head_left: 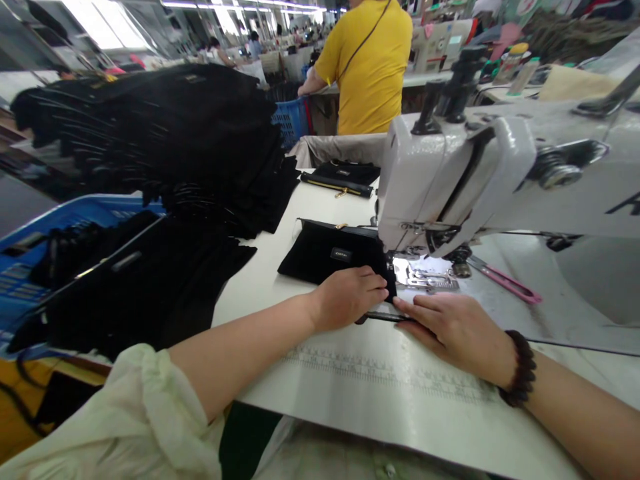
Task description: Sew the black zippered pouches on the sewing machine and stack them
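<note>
A black fabric pouch (pixel 320 248) with a small label lies on the white table, its right edge by the presser foot of the sewing machine (pixel 435 180). My left hand (pixel 350 297) rests on the pouch's near right part, fingers flat and close together, thumb hidden. At the near corner, my right hand (pixel 447 327) pinches the black edge between thumb and fingers, just in front of the needle plate (pixel 425 275). A dark strip, perhaps the zipper edge, runs under both hands. The needle tip is hard to make out.
Pink-handled scissors (pixel 505 280) lie right of the needle. Behind the work sit more black pouches (pixel 345 175), one with a gold zipper. A tall stack of black pieces (pixel 165 133) and a blue basket (pixel 20 280) stand left. A person in yellow (pixel 373 67) stands beyond.
</note>
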{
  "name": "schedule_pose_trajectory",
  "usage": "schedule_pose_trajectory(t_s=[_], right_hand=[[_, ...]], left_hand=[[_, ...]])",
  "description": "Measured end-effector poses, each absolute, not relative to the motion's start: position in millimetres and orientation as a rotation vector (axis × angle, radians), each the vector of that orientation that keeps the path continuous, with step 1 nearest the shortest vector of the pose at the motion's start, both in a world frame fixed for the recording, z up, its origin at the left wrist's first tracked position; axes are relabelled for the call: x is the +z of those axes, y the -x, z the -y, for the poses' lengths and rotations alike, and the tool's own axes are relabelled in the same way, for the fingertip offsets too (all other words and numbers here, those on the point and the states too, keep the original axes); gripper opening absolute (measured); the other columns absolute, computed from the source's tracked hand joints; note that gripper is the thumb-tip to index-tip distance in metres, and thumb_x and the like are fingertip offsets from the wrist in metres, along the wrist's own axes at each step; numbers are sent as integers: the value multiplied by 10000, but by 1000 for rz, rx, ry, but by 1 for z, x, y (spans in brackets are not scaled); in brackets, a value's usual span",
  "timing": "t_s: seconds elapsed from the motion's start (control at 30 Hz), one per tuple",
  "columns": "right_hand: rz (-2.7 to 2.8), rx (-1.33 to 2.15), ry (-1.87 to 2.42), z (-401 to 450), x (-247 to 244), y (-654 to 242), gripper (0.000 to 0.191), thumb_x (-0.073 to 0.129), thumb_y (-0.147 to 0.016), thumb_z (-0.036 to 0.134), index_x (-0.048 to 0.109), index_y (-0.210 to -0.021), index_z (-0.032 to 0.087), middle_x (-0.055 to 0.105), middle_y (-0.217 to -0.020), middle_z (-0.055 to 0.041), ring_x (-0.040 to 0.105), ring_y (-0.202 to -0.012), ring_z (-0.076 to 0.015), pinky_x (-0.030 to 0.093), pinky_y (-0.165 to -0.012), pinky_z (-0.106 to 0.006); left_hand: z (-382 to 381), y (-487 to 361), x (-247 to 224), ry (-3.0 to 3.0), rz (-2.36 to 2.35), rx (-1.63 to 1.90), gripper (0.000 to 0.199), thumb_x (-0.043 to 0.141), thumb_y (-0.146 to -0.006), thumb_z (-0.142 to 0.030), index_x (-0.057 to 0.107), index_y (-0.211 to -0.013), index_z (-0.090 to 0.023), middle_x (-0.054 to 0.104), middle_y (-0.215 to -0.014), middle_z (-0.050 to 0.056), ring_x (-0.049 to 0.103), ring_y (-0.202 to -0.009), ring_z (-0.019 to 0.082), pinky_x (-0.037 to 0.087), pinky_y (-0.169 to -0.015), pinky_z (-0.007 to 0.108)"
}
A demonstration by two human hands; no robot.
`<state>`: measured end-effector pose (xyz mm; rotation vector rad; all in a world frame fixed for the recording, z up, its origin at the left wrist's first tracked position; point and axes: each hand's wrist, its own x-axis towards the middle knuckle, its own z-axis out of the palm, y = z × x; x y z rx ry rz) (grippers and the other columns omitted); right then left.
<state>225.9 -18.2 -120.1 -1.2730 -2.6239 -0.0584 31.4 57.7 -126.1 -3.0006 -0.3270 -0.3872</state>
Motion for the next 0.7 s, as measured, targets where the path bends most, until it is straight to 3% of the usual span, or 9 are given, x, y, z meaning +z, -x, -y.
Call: schedule_pose_trajectory(t_s=[0.27,0.47,0.7], right_hand=[[2577,-66,1421,12,-126,-225,348,442,-835,354,561,-1071,126,632,-770,-48,570,-609,-148,368,-513,-262],[2593,-90,1435,12,-127,-224,363,432,-834,387,565,-1060,135,613,-726,-30,560,-581,-156,361,-490,-277],[2605,-66,1457,11,-127,-224,366,419,-841,394,551,-1077,147,615,-752,-25,560,-598,-156,352,-497,-277]], left_hand=[[-76,-38,-130,2986,393,-335,175,463,-839,-176,599,-945,-147,611,-983,27,538,-901,139,424,-805,243],[-87,-43,-133,2993,417,-326,171,461,-840,-171,612,-914,-146,616,-955,13,539,-881,134,405,-825,248],[-93,-48,-131,3007,624,-340,195,441,-858,-226,628,-868,-171,621,-930,6,524,-882,152,422,-747,242]])
